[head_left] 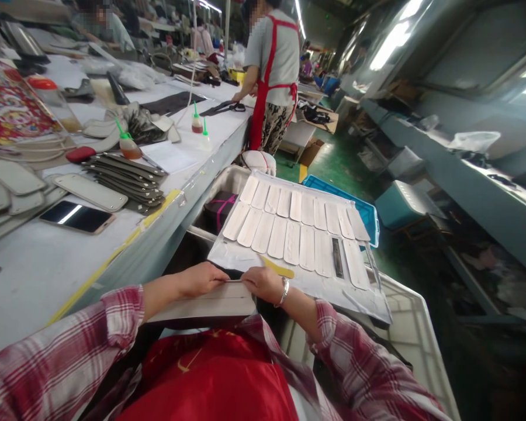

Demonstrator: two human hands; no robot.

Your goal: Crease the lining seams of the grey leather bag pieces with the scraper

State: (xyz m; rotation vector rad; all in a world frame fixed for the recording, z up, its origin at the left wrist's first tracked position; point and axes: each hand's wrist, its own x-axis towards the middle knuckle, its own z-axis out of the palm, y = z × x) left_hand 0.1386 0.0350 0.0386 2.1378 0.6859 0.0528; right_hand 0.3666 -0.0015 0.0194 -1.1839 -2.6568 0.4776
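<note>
Close to my body, a pale flat panel with a dark edge (219, 306) lies across my lap. My left hand (201, 279) pinches its far edge, thumb and fingers pressed together. Beside it, my right hand (265, 283), with a silver bracelet at the wrist, grips the same edge near its right end. Just beyond my hands is a white board (232, 255) bearing two rows of pale rounded strips (291, 241). One slot in the near row shows a dark strip (337, 257). On the board's near edge rests a yellow flat scraper-like piece (278, 267).
On the left table are a phone (76, 217), stacked dark strips (125, 178), a red-handled tool (81, 154) and glue bottles with green tips (129, 145). A blue crate (368, 216) and a white crate (414, 318) stand around the board. A co-worker (274, 76) stands farther along the table.
</note>
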